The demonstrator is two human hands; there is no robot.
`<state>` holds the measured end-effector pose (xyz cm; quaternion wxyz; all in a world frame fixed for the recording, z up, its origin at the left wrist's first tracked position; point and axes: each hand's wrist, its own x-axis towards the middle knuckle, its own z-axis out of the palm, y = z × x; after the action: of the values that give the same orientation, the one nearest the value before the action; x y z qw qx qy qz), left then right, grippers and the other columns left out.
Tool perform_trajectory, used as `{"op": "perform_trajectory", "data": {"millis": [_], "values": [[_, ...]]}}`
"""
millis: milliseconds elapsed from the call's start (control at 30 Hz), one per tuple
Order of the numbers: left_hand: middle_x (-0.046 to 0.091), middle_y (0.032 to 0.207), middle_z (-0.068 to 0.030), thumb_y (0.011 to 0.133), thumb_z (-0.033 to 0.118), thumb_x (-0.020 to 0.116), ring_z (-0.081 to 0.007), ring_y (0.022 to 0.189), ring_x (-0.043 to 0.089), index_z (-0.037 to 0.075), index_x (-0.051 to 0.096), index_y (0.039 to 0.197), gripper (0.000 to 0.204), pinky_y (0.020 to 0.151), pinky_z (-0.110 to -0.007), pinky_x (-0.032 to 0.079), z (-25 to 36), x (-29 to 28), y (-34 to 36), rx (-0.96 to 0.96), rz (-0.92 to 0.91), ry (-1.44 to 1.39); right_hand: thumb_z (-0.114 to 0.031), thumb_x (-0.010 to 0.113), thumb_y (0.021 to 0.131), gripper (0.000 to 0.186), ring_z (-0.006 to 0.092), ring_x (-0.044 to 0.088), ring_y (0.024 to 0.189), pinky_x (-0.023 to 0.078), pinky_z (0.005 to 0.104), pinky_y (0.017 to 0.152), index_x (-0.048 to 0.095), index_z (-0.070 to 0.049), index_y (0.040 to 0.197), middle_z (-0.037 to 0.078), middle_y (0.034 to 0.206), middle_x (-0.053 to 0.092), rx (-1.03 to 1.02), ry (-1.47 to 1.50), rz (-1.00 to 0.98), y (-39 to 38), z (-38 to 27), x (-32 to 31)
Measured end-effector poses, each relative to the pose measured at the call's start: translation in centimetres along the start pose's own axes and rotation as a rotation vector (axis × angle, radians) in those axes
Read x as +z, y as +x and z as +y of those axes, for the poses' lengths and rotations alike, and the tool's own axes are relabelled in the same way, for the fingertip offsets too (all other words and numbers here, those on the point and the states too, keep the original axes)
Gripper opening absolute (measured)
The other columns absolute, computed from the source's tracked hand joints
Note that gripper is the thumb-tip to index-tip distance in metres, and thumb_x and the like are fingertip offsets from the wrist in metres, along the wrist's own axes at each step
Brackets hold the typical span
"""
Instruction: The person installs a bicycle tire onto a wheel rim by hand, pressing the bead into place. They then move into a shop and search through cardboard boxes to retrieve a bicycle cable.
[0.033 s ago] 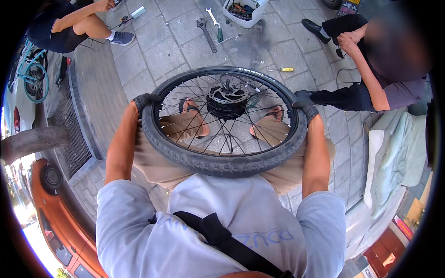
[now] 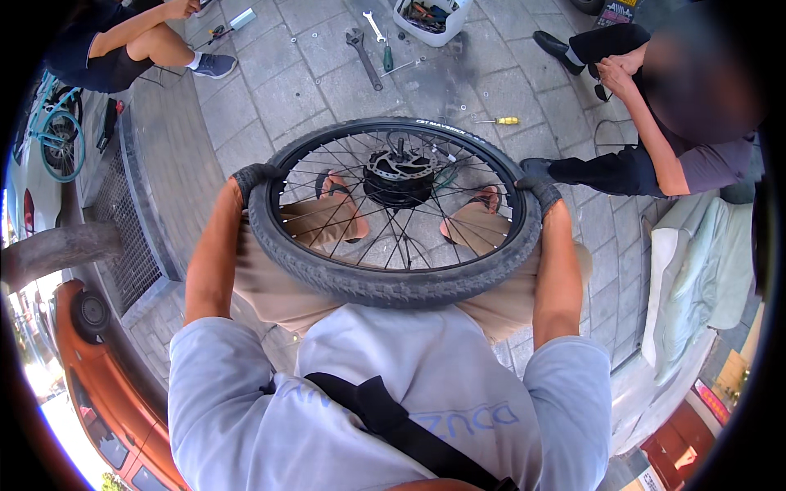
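Observation:
A bicycle wheel (image 2: 395,290) with a black knobby tyre lies tilted across my lap, over my spread knees. At its centre are a black hub motor (image 2: 398,190) and a silver disc brake rotor (image 2: 402,166), with dark spokes running to the rim. My left hand (image 2: 256,179), in a dark glove, is closed round the tyre and rim at the left side. On the opposite side my right hand (image 2: 539,193), gloved too, grips tyre and rim the same way. The palm sides of both hands are hidden by the tyre.
Beyond the wheel, an adjustable wrench (image 2: 363,59), a spanner (image 2: 374,26), a green-handled screwdriver (image 2: 387,57) and a yellow-handled screwdriver (image 2: 499,121) lie on the paving. A white tool bin (image 2: 431,34) stands behind them. One person (image 2: 667,168) sits at right, another (image 2: 106,49) at far left.
The wheel has shifted very slightly, its near edge a touch farther from my body. Both hands keep their hold.

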<state>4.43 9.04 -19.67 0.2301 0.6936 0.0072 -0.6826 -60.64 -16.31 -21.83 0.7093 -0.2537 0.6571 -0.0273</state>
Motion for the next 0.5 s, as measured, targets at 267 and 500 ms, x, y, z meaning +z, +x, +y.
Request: {"op": "perform_trajectory", "data": {"millis": [267, 500], "values": [[0.073, 0.092, -0.0213, 0.088, 0.026, 0.065, -0.0313, 0.075, 0.072, -0.004, 0.064, 0.116, 0.040, 0.071, -0.047, 0.063, -0.4, 0.3, -2.9, 0.078, 0.035, -0.313, -0.015, 0.058, 0.087, 0.036, 0.0353, 0.073, 0.069, 0.065, 0.0488, 0.068, 0.064, 0.010, 0.114, 0.025, 0.091, 0.073, 0.130, 0.190, -0.104, -2.2, -1.9, 3.6], [0.074, 0.102, -0.0225, 0.092, 0.031, 0.059, -0.0331, 0.082, 0.073, -0.003, 0.063, 0.124, 0.046, 0.074, -0.049, 0.063, -1.5, -0.2, -3.5, 0.309, -0.157, -0.758, -0.015, 0.055, 0.089, 0.040, 0.0379, 0.074, 0.081, 0.064, 0.0514, 0.079, 0.059, 0.013, 0.118, 0.029, 0.100, 0.072, 0.070, 0.509, -0.181, -0.8, 1.5, 2.8]]}}
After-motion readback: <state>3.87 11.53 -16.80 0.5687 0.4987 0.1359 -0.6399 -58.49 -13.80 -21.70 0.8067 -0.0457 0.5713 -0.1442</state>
